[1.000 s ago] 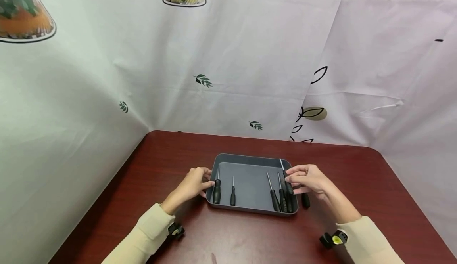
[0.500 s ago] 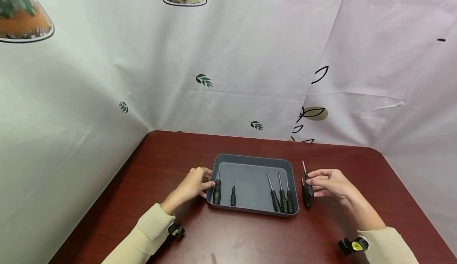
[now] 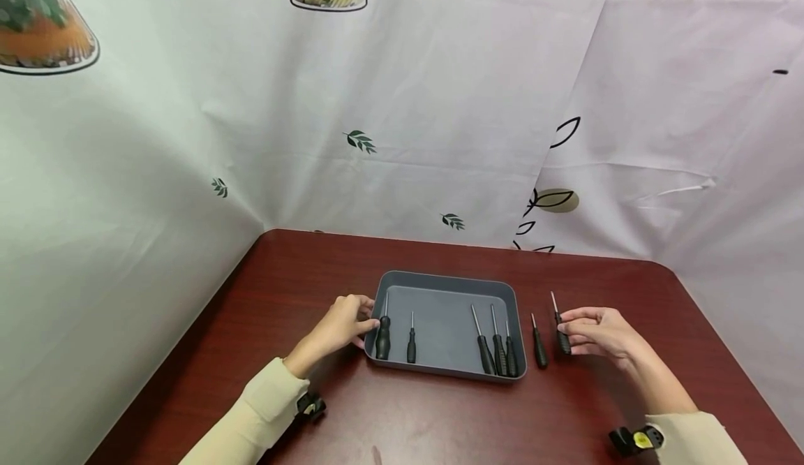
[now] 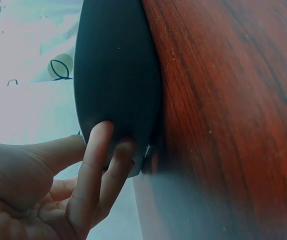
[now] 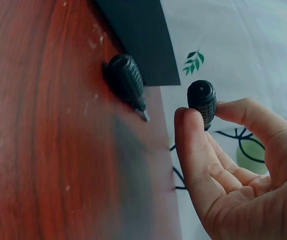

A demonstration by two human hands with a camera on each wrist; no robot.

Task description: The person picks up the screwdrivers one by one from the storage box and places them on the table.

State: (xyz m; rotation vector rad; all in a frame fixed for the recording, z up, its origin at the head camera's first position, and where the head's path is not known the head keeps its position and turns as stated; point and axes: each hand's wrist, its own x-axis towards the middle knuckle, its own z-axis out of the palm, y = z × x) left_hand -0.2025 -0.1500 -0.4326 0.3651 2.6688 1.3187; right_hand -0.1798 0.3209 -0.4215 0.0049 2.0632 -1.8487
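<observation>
My right hand (image 3: 599,336) pinches a black-handled screwdriver (image 3: 562,339) by its handle, shaft pointing away, to the right of the grey tray (image 3: 446,284). In the right wrist view the handle end (image 5: 202,97) sits between thumb and fingertips, above the table. A second screwdriver (image 3: 539,350) lies on the table between the tray and that hand. My left hand (image 3: 339,325) holds the tray's left side, thumb over the rim; in the left wrist view its fingers (image 4: 91,175) lie against the outer wall (image 4: 118,65).
Inside the tray, a thick screwdriver (image 3: 382,339) and a small screwdriver (image 3: 411,346) lie at the left. Three more screwdrivers (image 3: 499,355) lie close together at the right. The reddish-brown table (image 3: 440,423) meets a hanging white patterned cloth (image 3: 408,102) at the back.
My right hand has carried the screwdriver from over the tray's right side out to the right, past the screwdriver lying on the table. The left hand and tray have stayed put.
</observation>
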